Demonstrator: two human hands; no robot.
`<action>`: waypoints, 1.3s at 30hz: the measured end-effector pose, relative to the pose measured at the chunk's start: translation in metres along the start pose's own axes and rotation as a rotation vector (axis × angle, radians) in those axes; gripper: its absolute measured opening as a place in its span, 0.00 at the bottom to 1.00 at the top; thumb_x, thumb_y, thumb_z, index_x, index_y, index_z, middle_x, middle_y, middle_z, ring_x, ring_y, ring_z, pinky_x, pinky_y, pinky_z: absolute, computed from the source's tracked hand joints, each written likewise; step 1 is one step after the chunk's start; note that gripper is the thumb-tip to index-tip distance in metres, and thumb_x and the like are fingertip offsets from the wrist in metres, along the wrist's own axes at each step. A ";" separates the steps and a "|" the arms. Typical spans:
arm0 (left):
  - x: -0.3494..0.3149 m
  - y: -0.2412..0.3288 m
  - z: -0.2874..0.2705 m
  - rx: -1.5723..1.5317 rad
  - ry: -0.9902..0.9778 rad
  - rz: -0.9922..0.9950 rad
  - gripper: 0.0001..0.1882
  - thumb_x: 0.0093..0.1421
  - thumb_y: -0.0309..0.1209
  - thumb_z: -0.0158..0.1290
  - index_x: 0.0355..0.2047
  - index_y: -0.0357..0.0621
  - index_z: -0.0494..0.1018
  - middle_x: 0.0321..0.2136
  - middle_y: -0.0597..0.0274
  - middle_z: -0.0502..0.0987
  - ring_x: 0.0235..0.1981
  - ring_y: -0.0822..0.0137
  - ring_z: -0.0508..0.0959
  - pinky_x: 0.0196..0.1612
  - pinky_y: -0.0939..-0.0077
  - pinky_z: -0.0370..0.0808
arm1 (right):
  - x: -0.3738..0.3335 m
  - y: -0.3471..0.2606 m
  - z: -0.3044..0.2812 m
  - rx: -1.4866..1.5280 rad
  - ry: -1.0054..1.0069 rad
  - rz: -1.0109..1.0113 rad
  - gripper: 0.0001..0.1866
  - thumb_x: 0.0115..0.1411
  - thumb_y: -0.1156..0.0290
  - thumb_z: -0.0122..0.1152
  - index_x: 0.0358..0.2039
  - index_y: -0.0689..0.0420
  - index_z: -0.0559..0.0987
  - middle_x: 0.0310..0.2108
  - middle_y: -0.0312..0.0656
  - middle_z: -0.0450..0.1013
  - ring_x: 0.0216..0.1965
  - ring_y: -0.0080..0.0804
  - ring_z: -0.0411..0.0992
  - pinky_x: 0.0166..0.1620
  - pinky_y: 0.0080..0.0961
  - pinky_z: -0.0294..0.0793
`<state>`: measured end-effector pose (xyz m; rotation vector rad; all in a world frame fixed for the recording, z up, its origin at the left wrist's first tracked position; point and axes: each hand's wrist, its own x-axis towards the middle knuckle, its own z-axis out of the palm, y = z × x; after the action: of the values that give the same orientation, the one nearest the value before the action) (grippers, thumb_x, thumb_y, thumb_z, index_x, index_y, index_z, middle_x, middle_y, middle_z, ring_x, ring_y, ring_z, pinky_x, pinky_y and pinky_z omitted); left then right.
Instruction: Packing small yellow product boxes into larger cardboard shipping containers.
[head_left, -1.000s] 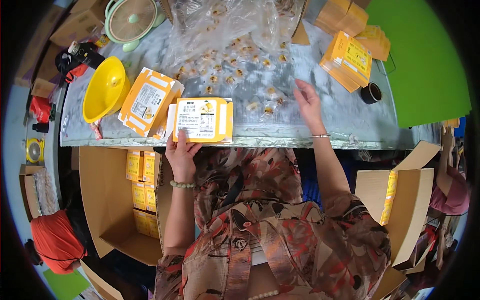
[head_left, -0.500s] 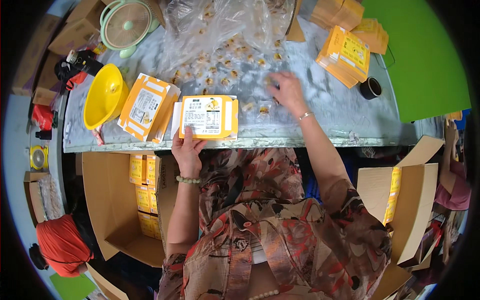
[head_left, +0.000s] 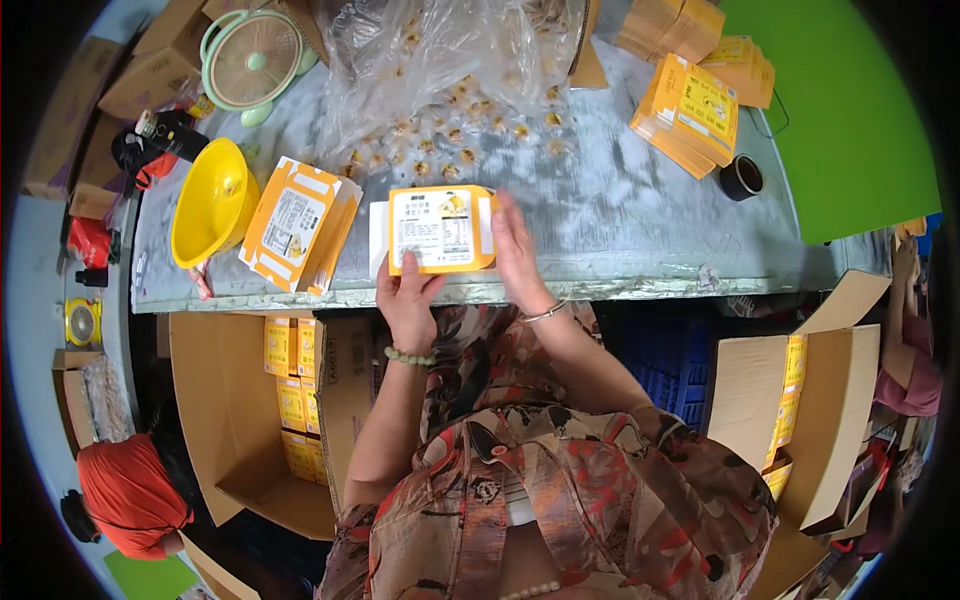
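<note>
A yellow-and-white carton [head_left: 440, 232] is grasped at its lower left side by the fingers of the left hand [head_left: 405, 308]. Against its right end the right hand [head_left: 518, 255] is laid, fingers stretched; what is under the palm cannot be told. The carton is held over the table's [head_left: 640, 210] front edge, near stacked cartons [head_left: 290, 225]. Farther, small wrapped packets [head_left: 466, 156] are scattered.
</note>
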<state>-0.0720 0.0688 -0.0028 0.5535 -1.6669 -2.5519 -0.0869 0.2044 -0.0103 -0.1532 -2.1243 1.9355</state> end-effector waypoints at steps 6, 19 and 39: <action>-0.012 0.008 -0.025 -0.365 -0.065 -0.101 0.16 0.55 0.38 0.42 0.39 0.40 0.61 0.32 0.58 0.70 0.32 0.67 0.72 0.34 0.74 0.73 | -0.009 -0.045 0.005 0.677 -0.426 0.021 0.29 0.52 0.66 0.50 0.53 0.57 0.53 0.53 0.44 0.50 0.54 0.33 0.50 0.51 0.26 0.53; -0.031 0.026 -0.045 -0.223 0.010 -0.036 0.13 0.55 0.33 0.43 0.39 0.41 0.61 0.32 0.57 0.71 0.30 0.67 0.74 0.28 0.75 0.75 | 0.121 0.040 -0.076 -1.065 -0.052 -0.415 0.14 0.45 0.64 0.54 0.35 0.48 0.73 0.42 0.41 0.61 0.47 0.43 0.55 0.47 0.32 0.52; 0.002 -0.010 0.024 -0.034 -0.095 0.030 0.14 0.55 0.33 0.43 0.40 0.42 0.61 0.34 0.58 0.69 0.32 0.66 0.73 0.32 0.72 0.73 | 0.018 0.007 -0.017 0.233 -0.008 0.066 0.28 0.57 0.53 0.33 0.51 0.60 0.54 0.50 0.46 0.55 0.51 0.34 0.53 0.52 0.27 0.50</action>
<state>-0.0800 0.0939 -0.0032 0.4075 -1.6429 -2.6186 -0.1006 0.2266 -0.0138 -0.1724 -1.9014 2.2061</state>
